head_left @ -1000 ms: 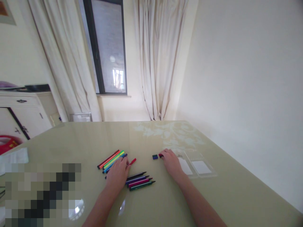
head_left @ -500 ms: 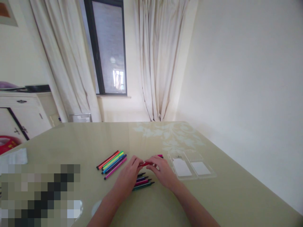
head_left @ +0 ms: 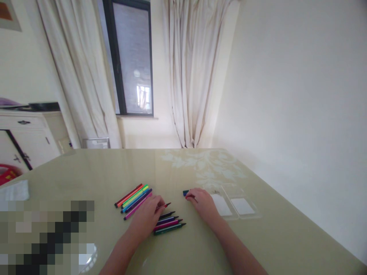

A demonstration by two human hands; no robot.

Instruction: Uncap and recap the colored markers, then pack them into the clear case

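My left hand (head_left: 146, 216) is closed round a red felt pen (head_left: 164, 206), whose bare tip points right. Just left of it lies a row of several capped pens (head_left: 133, 195) in red, orange, green, blue and pink. Below its fingers lie several uncapped pens (head_left: 169, 224), dark, purple, magenta and green. My right hand (head_left: 202, 203) rests on the table with its fingers pinched on a small red cap (head_left: 187, 197), right beside a blue cap (head_left: 185, 193).
A clear plastic pen case (head_left: 235, 206) lies open just right of my right hand. The glossy beige table (head_left: 177, 168) runs along a white wall on the right. A white folded cloth (head_left: 14, 190) lies at the far left, with a white cabinet (head_left: 25, 137) behind.
Both hands met over the red pen, then drew apart. The right hand went back towards the blue cap with the red cap, and the left kept the pen, now uncapped.
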